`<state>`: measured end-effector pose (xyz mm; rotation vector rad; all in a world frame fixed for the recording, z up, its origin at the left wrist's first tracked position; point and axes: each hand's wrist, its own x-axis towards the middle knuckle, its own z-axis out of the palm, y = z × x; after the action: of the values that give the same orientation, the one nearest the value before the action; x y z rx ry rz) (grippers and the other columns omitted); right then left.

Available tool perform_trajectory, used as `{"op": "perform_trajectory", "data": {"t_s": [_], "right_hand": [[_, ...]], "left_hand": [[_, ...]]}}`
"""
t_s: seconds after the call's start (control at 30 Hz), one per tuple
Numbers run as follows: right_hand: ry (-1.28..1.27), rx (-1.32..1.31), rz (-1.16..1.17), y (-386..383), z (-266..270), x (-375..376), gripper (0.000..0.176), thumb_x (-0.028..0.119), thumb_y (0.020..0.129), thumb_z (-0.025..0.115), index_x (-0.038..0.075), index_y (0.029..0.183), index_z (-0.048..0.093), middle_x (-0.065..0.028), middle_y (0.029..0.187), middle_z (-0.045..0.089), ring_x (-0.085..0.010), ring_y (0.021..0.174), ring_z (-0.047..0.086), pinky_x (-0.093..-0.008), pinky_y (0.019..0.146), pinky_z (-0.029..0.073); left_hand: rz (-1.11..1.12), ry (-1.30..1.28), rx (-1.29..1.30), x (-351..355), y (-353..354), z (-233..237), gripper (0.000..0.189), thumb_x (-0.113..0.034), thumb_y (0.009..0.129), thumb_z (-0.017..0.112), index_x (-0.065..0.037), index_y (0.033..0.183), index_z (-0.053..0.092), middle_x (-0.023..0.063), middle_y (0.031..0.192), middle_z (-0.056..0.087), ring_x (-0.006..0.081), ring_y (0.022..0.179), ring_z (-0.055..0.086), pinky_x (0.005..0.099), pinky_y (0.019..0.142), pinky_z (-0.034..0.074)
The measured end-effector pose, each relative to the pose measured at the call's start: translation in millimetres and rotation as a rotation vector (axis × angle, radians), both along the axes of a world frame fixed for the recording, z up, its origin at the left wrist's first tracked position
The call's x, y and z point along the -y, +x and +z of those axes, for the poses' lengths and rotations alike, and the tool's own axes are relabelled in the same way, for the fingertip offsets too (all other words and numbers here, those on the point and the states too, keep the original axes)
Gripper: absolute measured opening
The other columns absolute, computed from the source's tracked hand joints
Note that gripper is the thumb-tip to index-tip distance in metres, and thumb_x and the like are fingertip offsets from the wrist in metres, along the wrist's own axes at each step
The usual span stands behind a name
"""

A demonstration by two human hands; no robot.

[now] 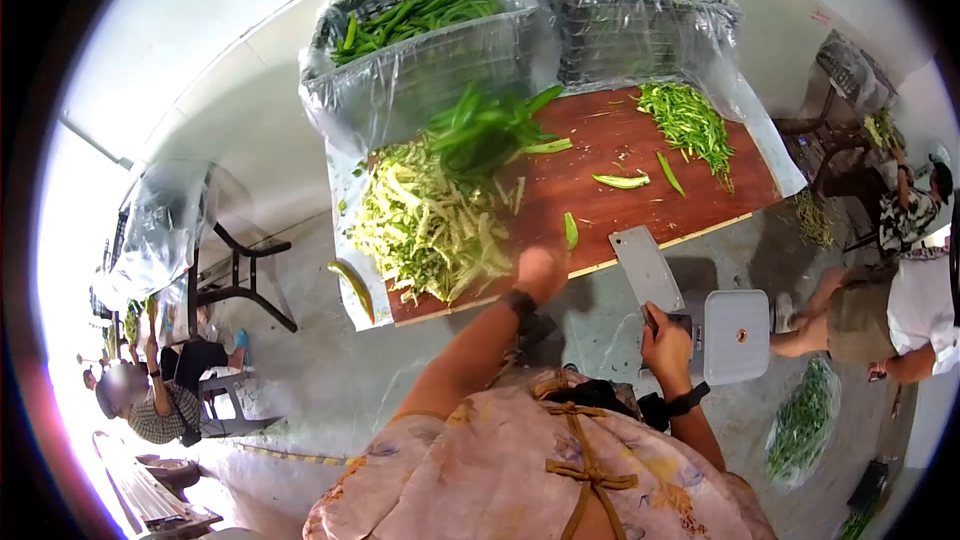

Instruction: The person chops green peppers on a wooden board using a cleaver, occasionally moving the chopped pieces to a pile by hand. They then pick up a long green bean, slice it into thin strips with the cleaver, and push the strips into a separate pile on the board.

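My right hand (668, 348) grips the handle of a cleaver (648, 268), its broad blade lying level with the front edge of the board. Smeared by motion, my left hand (541, 274) is over the front edge of the brown cutting board (590, 210); its fingers cannot be made out. A blurred bunch of green chili peppers (483, 138) is above the back of a pale heap of cut pepper cores (430, 225). Split pepper pieces (621, 181) lie mid-board. Thin green pepper strips (690, 125) are piled at the back right.
Behind the board stand a plastic-lined crate of green peppers (425, 18) and another lined crate (640, 35). A curved pepper (351, 290) lies at the left edge. A grey stool-like box (737, 335) and a bag of greens (803, 420) are on the floor. Other people sit or stand left and right.
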<state>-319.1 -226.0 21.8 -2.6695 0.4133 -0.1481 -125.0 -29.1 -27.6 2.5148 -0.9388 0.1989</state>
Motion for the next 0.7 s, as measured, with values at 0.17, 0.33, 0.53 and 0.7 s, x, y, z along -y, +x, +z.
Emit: {"op": "perform_trajectory", "data": {"t_s": [0.17, 0.33, 0.53, 0.7], "right_hand": [[-0.016, -0.076, -0.044, -11, -8, 3, 0.041, 0.011, 0.077, 0.062, 0.012, 0.118, 0.061, -0.0206, 0.092, 0.066, -0.0380, 0.079, 0.063, -0.0459, 0.068, 0.050], [0.010, -0.031, -0.035, -14, -16, 4, 0.044, 0.011, 0.076, 0.063, 0.013, 0.121, 0.059, -0.0195, 0.087, 0.066, -0.0382, 0.075, 0.062, -0.0459, 0.068, 0.050], [-0.014, -0.035, -0.007, -16, -14, 4, 0.042, 0.011, 0.077, 0.063, 0.013, 0.119, 0.059, -0.0177, 0.089, 0.065, -0.0364, 0.076, 0.063, -0.0439, 0.066, 0.050], [0.034, 0.099, 0.021, -16, -11, 5, 0.041, 0.011, 0.078, 0.058, 0.016, 0.119, 0.056, -0.0165, 0.072, 0.061, -0.0351, 0.062, 0.060, -0.0455, 0.055, 0.047]], "left_hand": [[0.140, -0.173, -0.177, 37, 28, 59, 0.023, -0.026, 0.090, 0.051, -0.008, 0.102, 0.056, 0.0172, 0.068, 0.063, 0.0371, 0.060, 0.061, 0.0480, 0.053, 0.048], [0.150, -0.358, -0.048, 96, 81, 70, 0.020, -0.017, 0.088, 0.055, -0.008, 0.106, 0.057, 0.0209, 0.084, 0.065, 0.0391, 0.072, 0.063, 0.0469, 0.063, 0.051], [-0.040, 0.256, -0.156, 113, 102, 19, 0.033, -0.017, 0.081, 0.057, -0.012, 0.113, 0.060, 0.0139, 0.123, 0.056, 0.0332, 0.115, 0.051, 0.0480, 0.090, 0.044], [-0.106, 0.272, -0.025, 95, 92, -7, 0.028, -0.016, 0.079, 0.054, -0.013, 0.105, 0.064, 0.0116, 0.123, 0.056, 0.0319, 0.118, 0.047, 0.0475, 0.093, 0.042]]}}
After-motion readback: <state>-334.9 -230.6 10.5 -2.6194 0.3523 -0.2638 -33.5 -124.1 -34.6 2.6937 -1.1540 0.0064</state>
